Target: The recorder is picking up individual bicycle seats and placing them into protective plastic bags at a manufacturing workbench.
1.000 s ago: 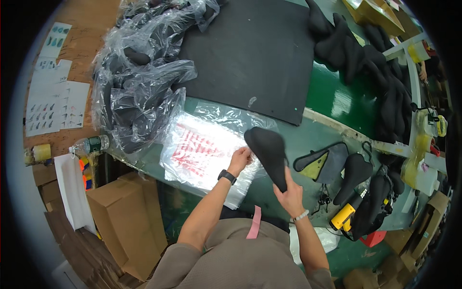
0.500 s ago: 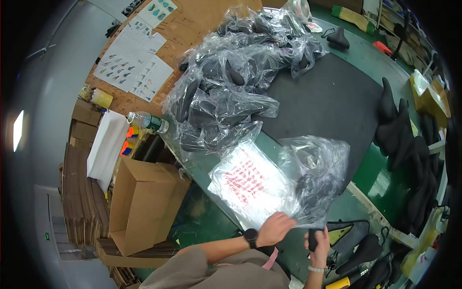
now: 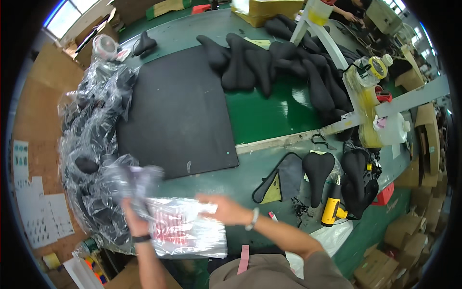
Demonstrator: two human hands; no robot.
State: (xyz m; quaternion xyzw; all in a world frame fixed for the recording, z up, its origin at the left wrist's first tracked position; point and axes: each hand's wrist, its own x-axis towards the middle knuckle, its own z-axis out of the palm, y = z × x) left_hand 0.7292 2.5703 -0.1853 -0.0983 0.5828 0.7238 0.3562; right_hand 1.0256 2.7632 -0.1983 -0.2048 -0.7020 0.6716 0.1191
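My left hand [image 3: 136, 219] grips a bagged bicycle saddle [image 3: 137, 180], a dark saddle in clear plastic that motion smears. It is at the near edge of a heap of bagged saddles [image 3: 94, 130] on the left. My right hand [image 3: 222, 210] reaches left with its fingers stretched out, over the upper right corner of a stack of clear plastic bags [image 3: 192, 236] with red print. Whether its fingertips touch the bags cannot be made out. Right of it lie a black saddle [image 3: 318, 176] and a dark grey saddle cover [image 3: 290, 176] with a yellow-green patch.
A black mat [image 3: 178, 115] covers the table's middle. Several black saddles [image 3: 238, 62] lie behind it. A yellow power tool [image 3: 332, 207] lies at the right, before a white frame [image 3: 414, 98]. Paper sheets [image 3: 43, 214] lie on the brown board at left. Someone's hand [image 3: 349, 17] shows far off.
The view has swung right. The bagged saddle has gone from before me to the heap on the left, in my left hand. My right hand has let go of it and moved to the bag stack.
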